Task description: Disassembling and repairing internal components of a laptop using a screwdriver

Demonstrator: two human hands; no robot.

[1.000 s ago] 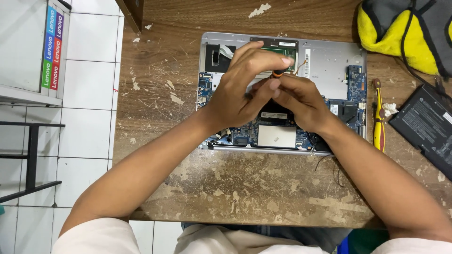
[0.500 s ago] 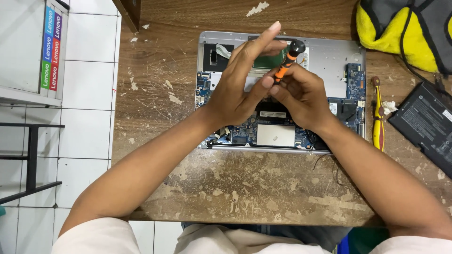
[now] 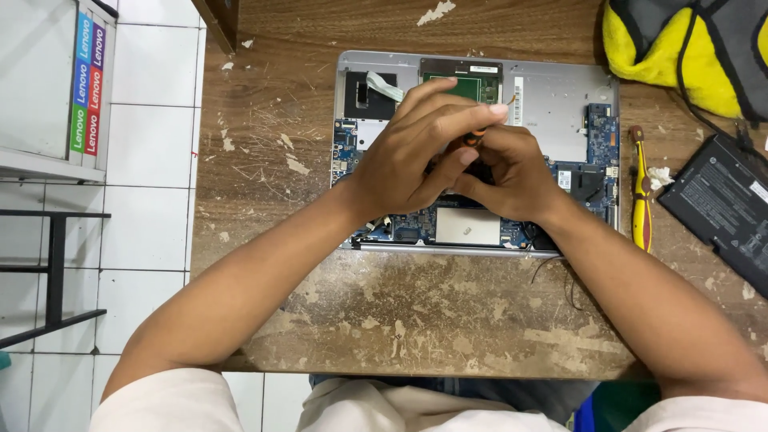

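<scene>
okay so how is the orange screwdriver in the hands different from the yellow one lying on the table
The orange screwdriver is gripped between the left hand and right hand over the opened laptop; the yellow screwdriver lies untouched on the wooden table, right of the laptop. The orange one is almost wholly hidden by fingers; the yellow one shows its full length. Handle colours differ: orange with black against yellow. Both are slim hand tools.

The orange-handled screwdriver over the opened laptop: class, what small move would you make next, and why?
Probably settle the tip straight down into a screw before turning. Both the left hand and right hand close around the screwdriver over the middle of the opened laptop, hiding the tip, so whether it is seated cannot be told.
</scene>
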